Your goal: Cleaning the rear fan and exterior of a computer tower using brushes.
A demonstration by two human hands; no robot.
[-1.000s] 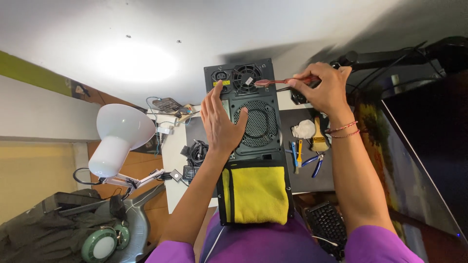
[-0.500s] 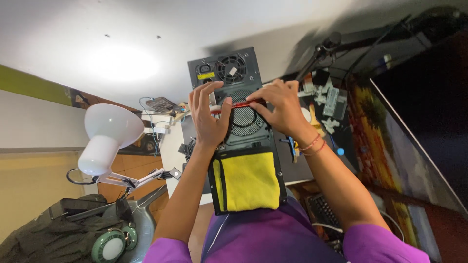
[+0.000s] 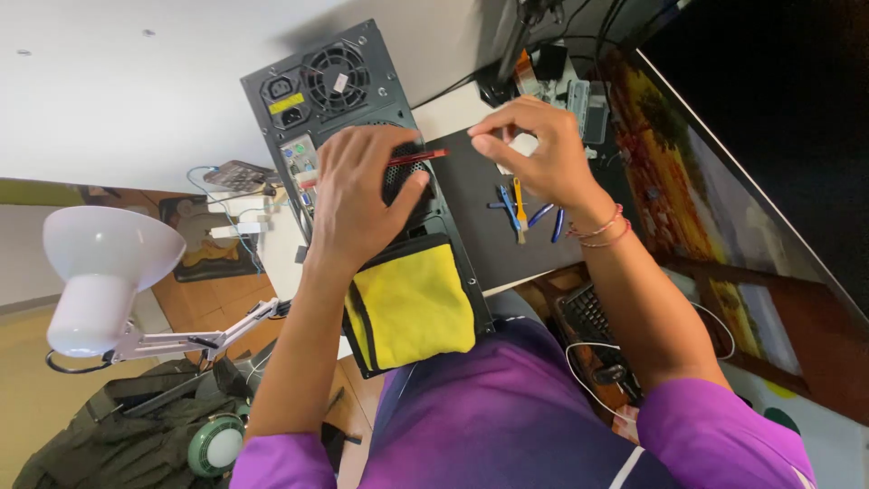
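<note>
**Red-handled screwdriver, in hand at the rear panel of a desktop computer case**

Item: slim screwdriver (image 3: 418,158), red shaft or handle, only a short length showing past the fingers. By its look it is light, rigid and smooth; it would roll off a sloped surface and is best held along the handle, well back from the tip.

Location: lying across the back of the black computer case (image 3: 335,100), just below the fan grille and beside the port panel.

Left hand (image 3: 362,201): spread flat over the case's rear, fingers curled down, pinning or gripping the screwdriver beneath them; the tool's red end juts out toward the right hand. How firmly it is held I cannot tell.

Right hand (image 3: 543,149): well apart from the tool, raised over the dark mat (image 3: 484,217), thumb and fingertips pinched together, possibly on something very small; what, if anything, is too small to tell.

The case itself looks heavy and stiff, with sheet-metal edges.

Surroundings: yellow cloth pouch (image 3: 412,303) against the case's near end; small blue and yellow hand tools (image 3: 520,210) on the mat; white desk lamp (image 3: 104,272) to the left; keyboard (image 3: 588,317) low at the right.
</note>
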